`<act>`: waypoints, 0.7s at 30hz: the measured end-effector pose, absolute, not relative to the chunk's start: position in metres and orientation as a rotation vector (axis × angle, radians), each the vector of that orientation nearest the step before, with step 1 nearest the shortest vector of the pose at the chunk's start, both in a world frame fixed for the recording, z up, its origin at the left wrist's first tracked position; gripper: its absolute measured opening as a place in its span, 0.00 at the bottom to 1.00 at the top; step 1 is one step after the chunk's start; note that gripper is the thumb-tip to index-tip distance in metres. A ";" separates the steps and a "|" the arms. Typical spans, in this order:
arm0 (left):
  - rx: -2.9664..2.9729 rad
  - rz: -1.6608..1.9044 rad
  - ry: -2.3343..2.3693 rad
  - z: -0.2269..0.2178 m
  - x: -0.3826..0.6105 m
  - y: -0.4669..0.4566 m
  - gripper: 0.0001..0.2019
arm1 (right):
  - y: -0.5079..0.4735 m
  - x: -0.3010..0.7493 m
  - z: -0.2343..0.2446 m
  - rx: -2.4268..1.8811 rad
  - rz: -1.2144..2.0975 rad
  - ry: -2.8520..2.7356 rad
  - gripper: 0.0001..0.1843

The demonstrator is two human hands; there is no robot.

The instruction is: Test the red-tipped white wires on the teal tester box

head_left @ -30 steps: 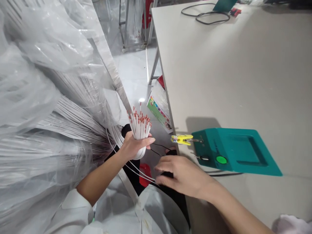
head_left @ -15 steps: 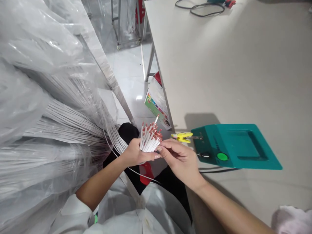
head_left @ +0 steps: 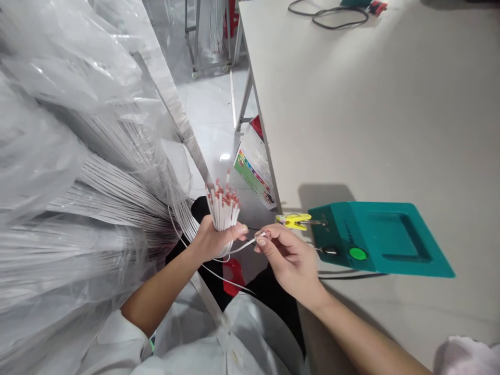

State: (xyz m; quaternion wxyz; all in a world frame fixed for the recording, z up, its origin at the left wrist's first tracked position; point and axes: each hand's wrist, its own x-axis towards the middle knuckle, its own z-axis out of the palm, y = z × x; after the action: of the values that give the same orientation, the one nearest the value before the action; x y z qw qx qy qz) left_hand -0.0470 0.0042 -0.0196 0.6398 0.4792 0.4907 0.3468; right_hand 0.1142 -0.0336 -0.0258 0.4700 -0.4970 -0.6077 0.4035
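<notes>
My left hand (head_left: pixel 211 239) is wrapped round a thick bundle of white wires (head_left: pixel 223 211), whose reddish tips point up and away from me. Between the thumb and fingers of my right hand (head_left: pixel 287 255) is the end of a single white wire (head_left: pixel 250 242), drawn out sideways from the bundle. Just beyond my right hand, a yellow clip (head_left: pixel 294 221) is attached to a teal device (head_left: pixel 380 237) on the table. That device has a lit green round button (head_left: pixel 358 253) and a shallow recess.
Many long white wires (head_left: pixel 121 190) under clear plastic sheeting (head_left: pixel 47 104) lie along my left. The grey table (head_left: pixel 375 120) fills the right side, with a black cable (head_left: pixel 339 18) at its far end. A printed box (head_left: pixel 253 174) stands on the floor beside the table.
My left hand has shifted left with the bundle, away from my right hand. One wire now stretches between the bundle and my right fingers, which earlier were at the bundle's edge.
</notes>
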 end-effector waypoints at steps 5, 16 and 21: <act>1.021 0.879 1.254 -0.014 -0.036 -0.004 0.11 | -0.033 0.111 -0.028 -1.275 0.952 -1.568 0.04; 1.149 0.869 1.184 -0.022 -0.027 -0.012 0.11 | -0.032 0.118 -0.025 -1.158 0.633 -1.721 0.14; 1.277 0.758 1.113 -0.019 -0.029 -0.012 0.08 | -0.028 0.117 -0.020 -1.220 0.728 -1.577 0.04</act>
State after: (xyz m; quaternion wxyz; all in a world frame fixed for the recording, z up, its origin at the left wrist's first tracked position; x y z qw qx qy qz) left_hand -0.0292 -0.0115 -0.0189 0.5995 0.5507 0.4801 0.3268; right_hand 0.1172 -0.0278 -0.0196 0.4877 -0.5020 -0.6485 0.2994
